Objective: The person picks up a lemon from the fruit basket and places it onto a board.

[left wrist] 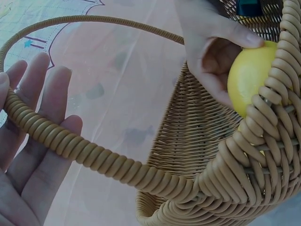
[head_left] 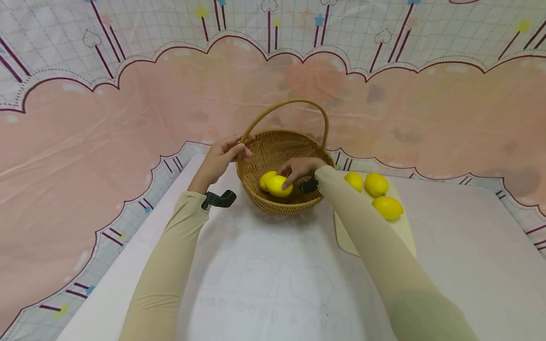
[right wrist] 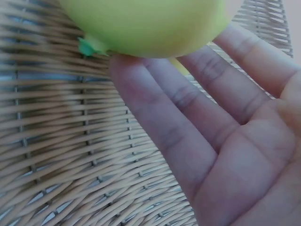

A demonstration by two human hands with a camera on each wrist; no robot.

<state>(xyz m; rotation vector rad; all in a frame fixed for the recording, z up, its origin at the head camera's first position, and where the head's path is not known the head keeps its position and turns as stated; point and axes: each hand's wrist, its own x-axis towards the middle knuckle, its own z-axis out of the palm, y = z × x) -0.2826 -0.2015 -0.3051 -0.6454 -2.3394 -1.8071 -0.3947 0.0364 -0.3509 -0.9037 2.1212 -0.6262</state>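
Observation:
A brown wicker basket (head_left: pixel 283 207) stands on the white table, its tall handle (head_left: pixel 294 101) arching above it. My left hand (head_left: pixel 219 158) holds the handle low on its left side, thumb on one side and fingers behind in the left wrist view. Inside the basket my right hand (head_left: pixel 304 166) grips a yellow lemon (head_left: pixel 279 186) between thumb and fingers. Its small green tip (right wrist: pixel 86 47) shows in the right wrist view. Another lemon (head_left: pixel 266 181) lies against it in the basket, partly hidden behind it.
A cream-coloured board (head_left: pixel 346 238) lies right of the basket, partly under the right forearm. On it are three lemons (head_left: pixel 387 208), one partly covered by the sleeve. A patterned pink cloth (head_left: pixel 162 109) hangs behind the table.

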